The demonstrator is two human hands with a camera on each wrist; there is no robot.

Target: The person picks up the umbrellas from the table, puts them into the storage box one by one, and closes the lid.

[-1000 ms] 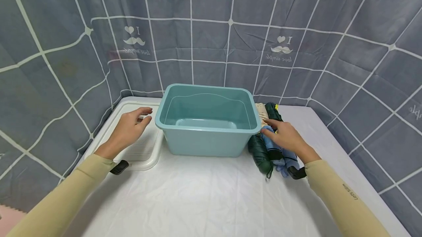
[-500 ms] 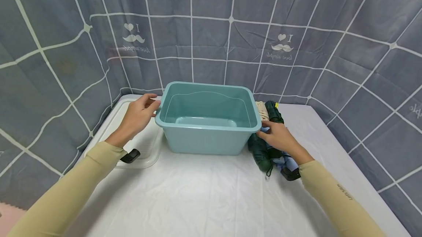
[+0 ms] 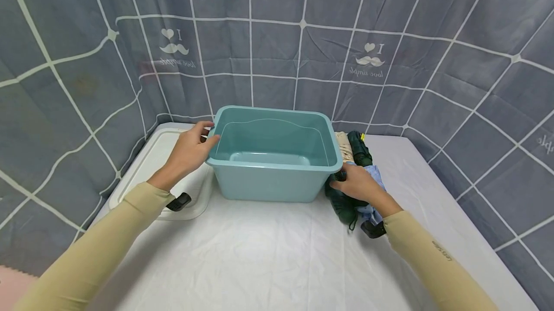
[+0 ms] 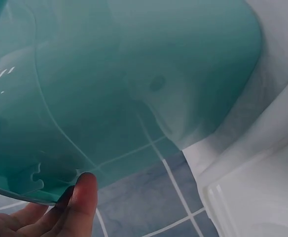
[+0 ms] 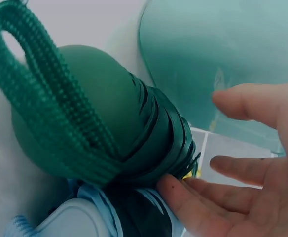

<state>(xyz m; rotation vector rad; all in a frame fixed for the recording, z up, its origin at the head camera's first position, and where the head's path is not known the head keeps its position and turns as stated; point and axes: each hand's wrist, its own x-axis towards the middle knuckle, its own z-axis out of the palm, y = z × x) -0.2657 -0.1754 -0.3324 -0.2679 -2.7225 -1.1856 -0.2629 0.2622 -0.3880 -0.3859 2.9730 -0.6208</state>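
Observation:
A teal plastic tub (image 3: 268, 181) stands upright in the middle of the table, and its inside is bare. My left hand (image 3: 190, 150) holds the left end of its rim, thumb over the edge and fingers beside it. In the left wrist view, fingertips (image 4: 85, 192) rest against the tub's wall near the rim. My right hand (image 3: 357, 183) is at the tub's right end, over several folded umbrellas. Its fingers are spread in the right wrist view, and one touches a dark green umbrella (image 5: 94, 113). The thumb points toward the tub's wall.
A white lid (image 3: 149, 162) lies flat on the table left of the tub. Beige and blue umbrellas (image 3: 374, 174) lie with the green ones on the right. Grey checked curtain (image 3: 277, 51) hangs behind and along both sides of the white-covered table (image 3: 268, 253).
My left hand has moved right, from above the lid to the tub's rim. The right hand has shifted left and lower, closer to the tub's right end. The tub has barely moved.

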